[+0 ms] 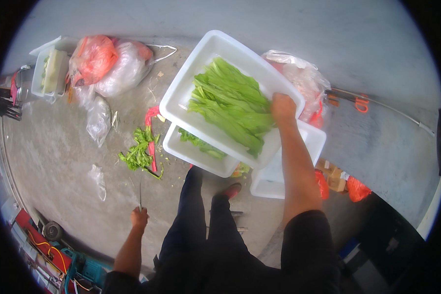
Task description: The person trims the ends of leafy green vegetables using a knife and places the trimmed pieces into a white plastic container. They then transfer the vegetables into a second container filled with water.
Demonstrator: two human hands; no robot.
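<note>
My right hand (283, 108) grips the near rim of a large white tray (207, 63), held up above the floor. Long green leafy vegetables (232, 105) lie across the tray. My left hand (139, 216) hangs low at my side, shut on a knife (140, 192) whose blade points up and away from me. Under the lifted tray a second white tray (181, 147) on the concrete floor holds a few green leaves (201, 144). A third white tray (274, 183) sits on the floor to its right.
Cut green scraps (139, 152) and a red band lie on the floor. Orange and clear plastic bags (108, 61) and a white tub (49, 73) are at far left. More bags (306, 81) lie at the right. A rod with orange clips (377, 105), small boxes (333, 176), tools (49, 250).
</note>
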